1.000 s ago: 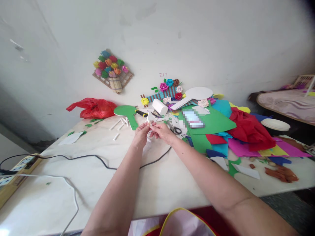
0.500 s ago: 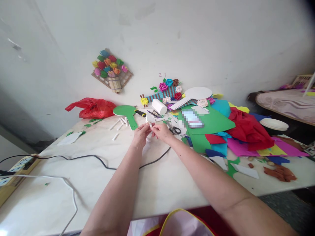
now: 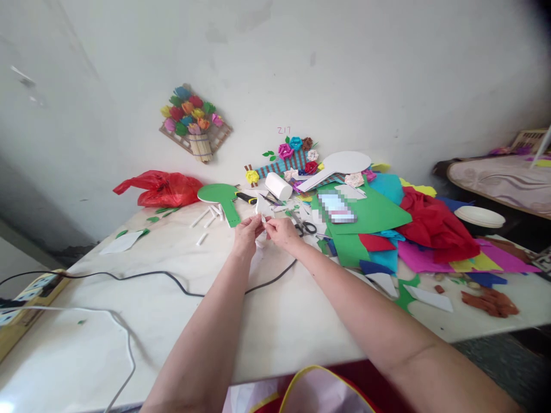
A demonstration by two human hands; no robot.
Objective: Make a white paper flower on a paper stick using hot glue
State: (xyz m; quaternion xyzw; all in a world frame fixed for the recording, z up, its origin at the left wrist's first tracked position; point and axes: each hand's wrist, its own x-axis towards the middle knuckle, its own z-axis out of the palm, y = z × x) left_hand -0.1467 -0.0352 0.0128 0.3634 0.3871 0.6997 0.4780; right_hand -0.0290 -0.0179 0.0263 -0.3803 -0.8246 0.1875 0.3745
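My left hand [image 3: 248, 233] and my right hand [image 3: 280, 231] meet over the middle of the table, fingertips pinched close together. Between them is a small piece of white paper [image 3: 263, 207], its upper part sticking up above the fingers; the lower part is hidden by them. Just left of the hands lies a green paddle-shaped cutout [image 3: 219, 198], with several rolled white paper sticks [image 3: 209, 218] beside it. A black-and-yellow cutter [image 3: 246, 198] lies behind my left hand. Right of my right hand are scissors [image 3: 307, 228] with dark handles.
A black cable [image 3: 167, 276] runs across the table under my forearms. A red plastic bag [image 3: 167, 189] lies at the back left. A white roll [image 3: 278, 186], a phone [image 3: 337, 207] and coloured sheets [image 3: 365, 215] cover the back and right. A power strip [image 3: 32, 298] sits at the left edge.
My right hand's fingers have shifted slightly at the white paper, and a little more of the paper shows above the fingertips. The things on the table have stayed put.
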